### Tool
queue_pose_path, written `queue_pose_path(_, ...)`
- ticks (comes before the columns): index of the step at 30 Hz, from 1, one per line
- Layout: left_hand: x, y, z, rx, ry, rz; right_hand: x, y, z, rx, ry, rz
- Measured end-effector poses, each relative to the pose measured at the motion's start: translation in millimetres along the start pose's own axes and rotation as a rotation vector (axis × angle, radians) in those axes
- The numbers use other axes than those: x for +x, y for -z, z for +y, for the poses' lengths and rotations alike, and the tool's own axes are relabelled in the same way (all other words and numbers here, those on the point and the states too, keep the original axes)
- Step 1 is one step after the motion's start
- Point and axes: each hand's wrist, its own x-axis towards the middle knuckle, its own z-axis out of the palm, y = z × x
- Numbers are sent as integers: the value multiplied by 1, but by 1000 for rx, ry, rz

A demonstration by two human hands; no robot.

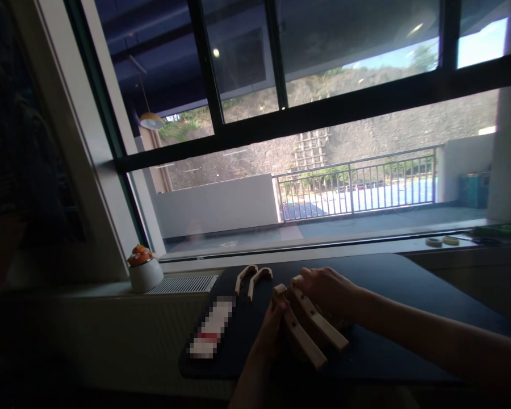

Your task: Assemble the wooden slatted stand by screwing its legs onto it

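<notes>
On a dark table (409, 284) by a window, my left hand (269, 332) is closed around one end of a long curved wooden piece (300, 338). My right hand (330, 292) is closed over a second, parallel wooden piece (323, 326) right beside it. Both pieces are pale wood with small holes along them. Two shorter curved wooden pieces (251, 278) lie loose on the table a little beyond my left hand, towards the window.
A blurred white and red flat item (212, 329) lies at the table's left edge. A small white pot with an orange top (143, 268) stands on the sill by a vent grille (183, 284). Tape rolls (440, 241) rest on the sill at right.
</notes>
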Motion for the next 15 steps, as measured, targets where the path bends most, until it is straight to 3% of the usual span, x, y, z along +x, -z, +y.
queue_pose_path(10,3,5,-4,-61,-1,-32,1,-4,3,166,-406,-35)
queue_pose_path(15,8,11,-10,-117,41,-56,4,11,15,210,-334,-56)
